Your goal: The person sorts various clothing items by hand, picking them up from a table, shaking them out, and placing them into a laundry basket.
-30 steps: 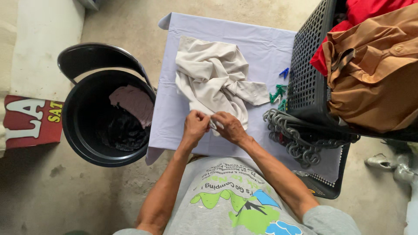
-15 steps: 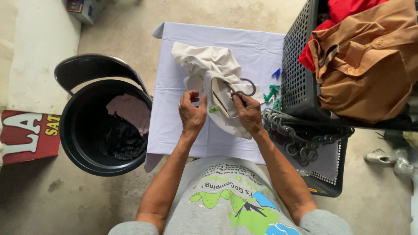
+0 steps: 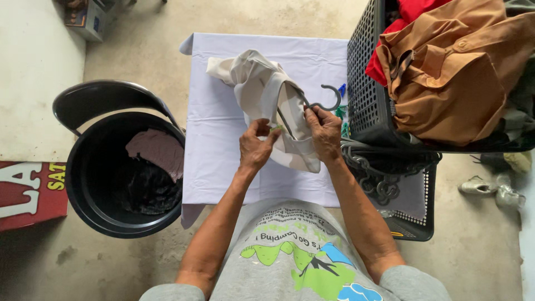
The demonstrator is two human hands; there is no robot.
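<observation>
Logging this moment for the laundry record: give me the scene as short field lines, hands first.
left hand: pinches the beige garment at a small green clip
right hand: grips the grey hanger below its hook, garment draped on it
surface: table under a pale lilac cloth
left of table: black bin with dark clothes inside
right of table: black basket holding a brown shirt, spare hangers beneath

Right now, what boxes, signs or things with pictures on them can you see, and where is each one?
Sign or printed board: on the floor at far left, beside the black bin; flat, red with white and yellow lettering.
Small box: on the floor at top left; cardboard, bluish side, partly cut off.
</observation>
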